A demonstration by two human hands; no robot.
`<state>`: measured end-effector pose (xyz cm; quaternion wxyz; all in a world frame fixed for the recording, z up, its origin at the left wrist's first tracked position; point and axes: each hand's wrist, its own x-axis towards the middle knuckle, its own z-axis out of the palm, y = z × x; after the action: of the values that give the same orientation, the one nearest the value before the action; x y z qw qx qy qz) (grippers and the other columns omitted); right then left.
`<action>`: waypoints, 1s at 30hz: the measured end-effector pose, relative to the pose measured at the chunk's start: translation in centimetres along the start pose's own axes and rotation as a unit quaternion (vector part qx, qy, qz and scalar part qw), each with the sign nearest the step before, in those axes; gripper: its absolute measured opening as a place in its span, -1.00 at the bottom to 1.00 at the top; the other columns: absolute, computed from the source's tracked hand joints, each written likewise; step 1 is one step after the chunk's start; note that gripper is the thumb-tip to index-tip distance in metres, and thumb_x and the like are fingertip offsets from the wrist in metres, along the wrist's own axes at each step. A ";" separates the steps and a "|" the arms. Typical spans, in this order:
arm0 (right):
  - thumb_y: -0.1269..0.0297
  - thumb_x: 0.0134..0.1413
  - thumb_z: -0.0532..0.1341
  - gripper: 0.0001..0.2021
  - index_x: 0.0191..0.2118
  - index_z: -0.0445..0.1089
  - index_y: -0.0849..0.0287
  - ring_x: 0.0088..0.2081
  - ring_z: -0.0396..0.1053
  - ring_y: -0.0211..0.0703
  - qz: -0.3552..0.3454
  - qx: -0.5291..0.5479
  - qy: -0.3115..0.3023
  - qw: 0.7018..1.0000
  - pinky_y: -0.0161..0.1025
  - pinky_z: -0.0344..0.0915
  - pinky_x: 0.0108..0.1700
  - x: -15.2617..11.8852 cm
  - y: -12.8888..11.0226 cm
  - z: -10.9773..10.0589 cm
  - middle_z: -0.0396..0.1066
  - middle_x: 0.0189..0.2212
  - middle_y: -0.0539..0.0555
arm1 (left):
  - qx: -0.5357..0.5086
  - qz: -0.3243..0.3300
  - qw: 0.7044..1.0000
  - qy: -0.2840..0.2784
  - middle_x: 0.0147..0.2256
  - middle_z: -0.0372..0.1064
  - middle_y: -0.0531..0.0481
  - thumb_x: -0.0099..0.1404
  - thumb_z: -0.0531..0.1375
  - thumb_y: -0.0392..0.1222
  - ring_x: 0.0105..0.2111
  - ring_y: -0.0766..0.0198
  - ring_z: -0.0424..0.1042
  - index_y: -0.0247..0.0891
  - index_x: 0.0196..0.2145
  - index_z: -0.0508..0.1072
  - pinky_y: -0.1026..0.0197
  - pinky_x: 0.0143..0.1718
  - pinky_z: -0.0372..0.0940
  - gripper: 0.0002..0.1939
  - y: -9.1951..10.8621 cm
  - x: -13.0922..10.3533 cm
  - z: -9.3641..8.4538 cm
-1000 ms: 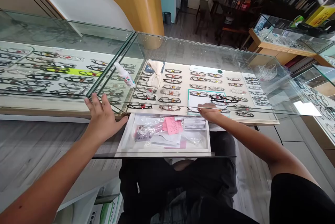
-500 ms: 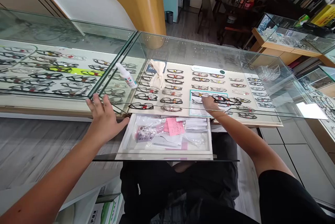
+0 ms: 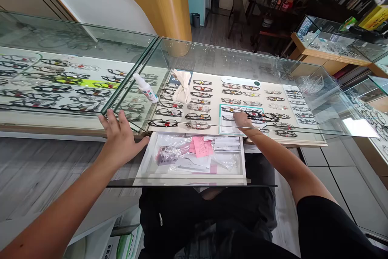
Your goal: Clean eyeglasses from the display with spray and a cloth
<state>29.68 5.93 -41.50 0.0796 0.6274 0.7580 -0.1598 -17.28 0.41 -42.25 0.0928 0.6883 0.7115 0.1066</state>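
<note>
My left hand (image 3: pixel 121 140) rests with fingers spread on the front corner of the glass showcase (image 3: pixel 157 41). Inside the case, my right hand (image 3: pixel 242 121) is closed at a pair of eyeglasses (image 3: pixel 228 118) above a teal-bordered sheet (image 3: pixel 224 129); its fingertips are partly hidden. Black eyeglasses (image 3: pixel 262 116) lie just right of this hand. Rows of other eyeglasses (image 3: pixel 198 116) fill the case floor. On the glass, left of centre, a white spray bottle (image 3: pixel 146 88) lies tilted beside a cream cloth (image 3: pixel 182 87).
Below the case front, a pulled-out drawer (image 3: pixel 189 176) holds plastic bags, papers and a pink slip (image 3: pixel 202 146). Another showcase with eyeglasses adjoins on the left. A further glass case (image 3: pixel 333 45) stands at right. A stool (image 3: pixel 237 10) and bin (image 3: pixel 196 20) are farther back.
Almost nothing differs. Both hands keep their places, the right one still at the eyeglasses, and the view has shifted only slightly.
</note>
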 end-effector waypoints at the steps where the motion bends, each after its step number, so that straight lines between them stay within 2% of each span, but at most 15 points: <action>1: 0.13 0.44 0.31 -0.63 0.24 0.45 0.13 0.11 0.52 0.02 0.011 0.000 0.002 1.000 0.08 0.54 0.13 0.1 0.0 0.1 0.46 0.22 0.22 | -0.001 0.001 1.000 0.001 0.54 -0.76 -0.69 0.27 0.27 0.25 0.51 -0.68 -0.74 -0.64 0.56 -0.42 -0.61 0.44 -0.30 0.35 0.0 0.0 0.0; 5: 0.13 0.43 0.31 -0.60 0.26 0.43 0.16 0.12 0.52 0.06 0.074 -0.016 -0.013 0.997 0.10 0.54 0.12 0.2 -0.4 0.5 0.47 0.21 0.24 | 0.000 0.001 1.000 -0.002 0.53 -0.77 -0.69 0.29 0.26 0.26 0.51 -0.67 -0.74 -0.64 0.56 -0.43 -0.61 0.45 -0.29 0.34 0.1 -0.1 -0.1; 8: 0.36 0.44 0.21 -0.57 0.35 0.36 0.20 0.23 0.46 0.16 0.058 -0.008 -0.013 0.998 0.05 0.45 0.20 -0.8 -1.1 1.0 0.45 0.25 0.35 | 0.003 0.002 1.000 -0.003 0.53 -0.77 -0.69 0.30 0.24 0.25 0.51 -0.67 -0.74 -0.65 0.56 -0.43 -0.60 0.45 -0.31 0.32 0.1 -0.1 -0.1; 10: 0.49 0.37 0.15 -0.48 0.39 0.32 0.18 0.30 0.41 0.14 0.009 0.004 -0.017 1.000 -0.04 0.36 0.27 -2.3 -1.8 1.3 0.45 0.29 0.33 | 0.005 -0.001 1.000 -0.005 0.54 -0.78 -0.67 0.30 0.23 0.25 0.51 -0.66 -0.75 -0.65 0.56 -0.43 -0.60 0.45 -0.32 0.32 0.0 0.0 0.0; 12: 0.51 0.34 0.14 -0.49 0.35 0.37 0.13 0.27 0.42 0.03 -0.051 0.018 -0.030 0.998 -0.15 0.32 0.27 -4.3 -2.5 1.5 0.48 0.26 0.23 | 0.004 -0.001 1.000 -0.006 0.53 -0.78 -0.67 0.30 0.23 0.26 0.51 -0.66 -0.76 -0.66 0.55 -0.43 -0.59 0.46 -0.33 0.32 0.0 0.1 -0.1; 15: 0.50 0.29 0.16 -0.58 0.21 0.46 0.13 0.06 0.52 -0.07 -0.150 0.048 -0.045 0.986 -0.23 0.35 0.09 -8.0 -3.5 1.1 0.57 0.10 0.15 | 0.001 -0.001 1.000 -0.003 0.53 -0.76 -0.69 0.30 0.22 0.25 0.51 -0.67 -0.75 -0.69 0.55 -0.41 -0.56 0.47 -0.36 0.31 0.2 0.1 -0.1; 18: 0.54 0.22 0.18 -0.64 0.09 0.48 0.17 -0.15 0.52 -0.09 -0.242 0.096 -0.016 0.965 -0.22 0.32 -0.10 -11.5 -4.1 -0.2 0.59 -0.06 0.15 | 0.002 0.003 1.000 0.003 0.53 -0.73 -0.72 0.31 0.21 0.24 0.51 -0.69 -0.72 -0.73 0.54 -0.39 -0.53 0.48 -0.40 0.29 0.6 0.2 -0.3; 21: 0.54 0.21 0.19 -0.71 0.00 0.48 0.16 -0.22 0.49 -0.11 -0.269 0.126 0.034 0.954 -0.23 0.30 -0.16 -14.2 -3.9 -2.4 0.59 -0.12 0.14 | 0.009 0.002 1.000 0.004 0.53 -0.71 -0.72 0.31 0.20 0.23 0.51 -0.71 -0.70 -0.73 0.54 -0.38 -0.53 0.48 -0.40 0.28 0.8 0.2 -0.3; 25: 0.52 0.24 0.19 -0.78 -0.07 0.47 0.16 -0.23 0.51 -0.08 -0.234 0.104 0.142 0.956 -0.21 0.30 -0.17 -15.7 -1.6 -5.9 0.58 -0.20 0.13 | 0.030 -0.006 0.999 0.010 0.54 -0.69 -0.67 0.34 0.15 0.24 0.53 -0.65 -0.67 -0.68 0.55 -0.37 -0.51 0.49 -0.36 0.23 0.9 0.2 -0.2; 28: 0.52 0.22 0.20 -0.76 -0.05 0.49 0.17 -0.22 0.52 -0.03 -0.132 0.049 0.203 0.969 -0.19 0.29 -0.19 -15.2 1.2 -7.9 0.60 -0.20 0.14 | 0.038 -0.006 0.999 0.017 0.55 -0.67 -0.67 0.36 0.11 0.25 0.54 -0.63 -0.64 -0.67 0.55 -0.36 -0.49 0.49 -0.34 0.20 0.8 0.3 -0.1; 30: 0.51 0.19 0.22 -0.73 -0.03 0.51 0.18 -0.25 0.51 -0.01 -0.052 0.006 0.206 0.977 -0.17 0.26 -0.22 -14.5 2.9 -8.6 0.60 -0.21 0.13 | 0.038 -0.007 0.999 0.016 0.55 -0.66 -0.66 0.35 0.11 0.27 0.54 -0.64 -0.63 -0.66 0.56 -0.36 -0.48 0.50 -0.31 0.21 0.7 0.3 0.0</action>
<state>36.15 -4.06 -29.18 -0.0907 0.6067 0.7889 -0.0354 -16.61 0.76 -42.01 0.0557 0.6842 0.7216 0.0898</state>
